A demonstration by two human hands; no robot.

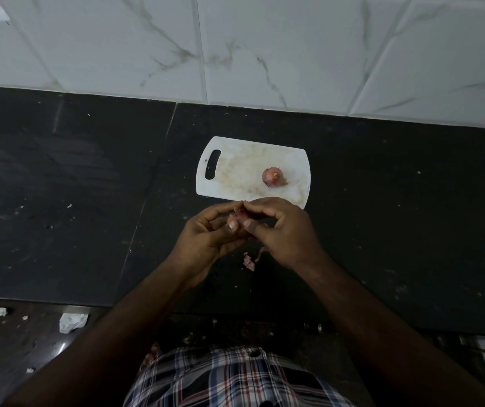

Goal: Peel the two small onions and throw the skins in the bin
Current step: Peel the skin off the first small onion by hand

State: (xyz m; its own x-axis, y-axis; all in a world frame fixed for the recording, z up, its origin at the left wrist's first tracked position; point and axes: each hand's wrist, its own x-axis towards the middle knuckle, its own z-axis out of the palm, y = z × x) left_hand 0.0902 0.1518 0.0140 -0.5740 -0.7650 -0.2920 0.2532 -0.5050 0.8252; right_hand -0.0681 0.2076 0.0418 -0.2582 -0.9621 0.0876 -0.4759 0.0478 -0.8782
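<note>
Both hands meet just in front of the board's (235,168) near edge, above the dark counter (382,215). The left hand (206,236) is curled, its fingers and thumb closed around 1 small onion (233,221), of which only a pale pink patch shows between the fingers. The right hand (282,227) is also curled; its thumb and fingertips pinch at the top of that onion, touching the left fingertips. Whether it grips skin or the bulb itself cannot be told.

The 2nd onion (273,176) sits on the board's right half, well clear of both hands, with its reddish skin on and its tip up.

2 scraps of skin (248,262) lie on the counter nearer the person than the board, just under the right wrist.

The board is white and stained, with a handle slot at its left end. No writing can be read anywhere.
</note>
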